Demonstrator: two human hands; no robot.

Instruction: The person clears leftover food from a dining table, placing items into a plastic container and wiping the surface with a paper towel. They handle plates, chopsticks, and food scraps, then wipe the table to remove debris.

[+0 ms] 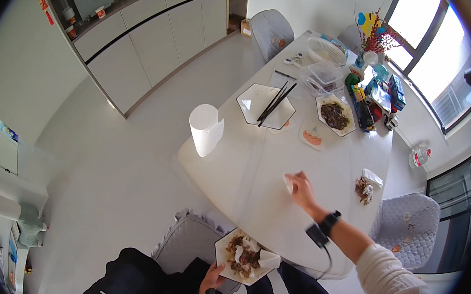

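At the near edge of the white table (258, 162), my left hand (212, 278) grips the rim of a hexagonal white dish (224, 256). Food scraps (243, 260) and crumpled tissues (268, 259) fill the dish. My right hand (302, 189) is over the middle of the tabletop, its fingers closed on a piece of white tissue (288, 183). Whether that tissue touches the surface I cannot tell. Off to the right, a small heap of scraps (364, 190) lies on the table beside a folded tissue (373, 177).
A paper towel roll (205, 128) stands at the left table edge. Farther back are a hexagonal bowl (252, 103) with black chopsticks (276, 104) across it, a dish of dark food (334, 115), plastic containers (322, 77) and toys (361, 105). Chairs (409, 228) flank the table.
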